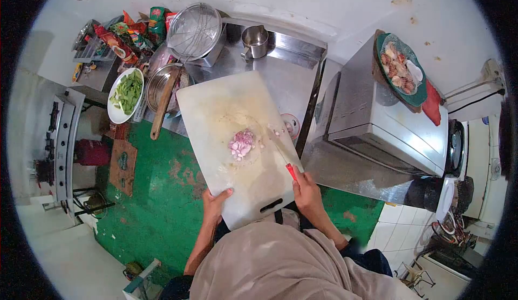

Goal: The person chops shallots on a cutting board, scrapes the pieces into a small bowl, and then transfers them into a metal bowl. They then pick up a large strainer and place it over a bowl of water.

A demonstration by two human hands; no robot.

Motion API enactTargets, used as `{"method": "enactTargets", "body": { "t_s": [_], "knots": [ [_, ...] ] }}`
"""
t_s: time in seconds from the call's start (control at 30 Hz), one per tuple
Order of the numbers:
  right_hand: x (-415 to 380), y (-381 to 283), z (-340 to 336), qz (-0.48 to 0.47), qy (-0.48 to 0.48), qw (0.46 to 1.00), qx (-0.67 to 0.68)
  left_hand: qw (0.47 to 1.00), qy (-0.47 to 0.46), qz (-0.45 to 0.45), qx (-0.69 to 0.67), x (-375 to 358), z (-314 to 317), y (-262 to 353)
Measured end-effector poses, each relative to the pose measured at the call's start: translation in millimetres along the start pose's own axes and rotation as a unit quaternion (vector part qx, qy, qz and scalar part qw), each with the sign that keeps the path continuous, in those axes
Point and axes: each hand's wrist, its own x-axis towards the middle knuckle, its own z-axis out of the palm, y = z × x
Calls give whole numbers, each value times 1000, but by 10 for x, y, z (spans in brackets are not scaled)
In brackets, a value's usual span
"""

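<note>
A large white cutting board point(216, 111) lies tilted in front of me, partly over the steel counter. Sliced purple-pink onion point(242, 144) is heaped near its middle, with small bits to the right. My left hand point(216, 202) grips the board's lower left edge, its thumb on top. In my right hand point(306, 189) is a knife with a red handle point(291, 171); the blade rests on or just above the board's right part, pointing up and left. A dark handle slot point(271, 205) shows at the board's near end.
Behind the board are a metal pot point(255, 41) and a wire strainer point(195, 32). Chopped greens fill a white plate point(117, 118) beside a pan with a wooden handle point(165, 103). Right, a silver oven point(399, 133) carries a green tray of seafood point(400, 65). A stove point(63, 143) stands left.
</note>
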Motion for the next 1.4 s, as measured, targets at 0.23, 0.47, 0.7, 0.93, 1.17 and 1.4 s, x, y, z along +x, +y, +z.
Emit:
{"method": "enactTargets", "body": {
  "t_s": [0.23, 0.47, 0.7, 0.93, 1.17, 1.4],
  "knots": [
    [17, 182, -52, -24, 47, 996, -69, 1000, -5, -6, -4, 36, -66, -73],
    [84, 327, -50, 13, 49, 995, -82, 1000, 0, 11, 5, 38, -58, -66],
    [172, -66, -9, 28, 5, 1000, -8, 1000, 2, 1, 2, 21, -25, -14],
    [319, -120, 113, 56, -5, 998, -26, 1000, 3, -18, 21, 11, -41, 9],
    [263, -42, 6, 90, -7, 995, -41, 1000, 4, 5, 6, 9, -29, -2],
    [126, 256, 21, 5, 66, 996, -53, 1000, 0, 4, -14, 19, -38, -17]
  ]
}}
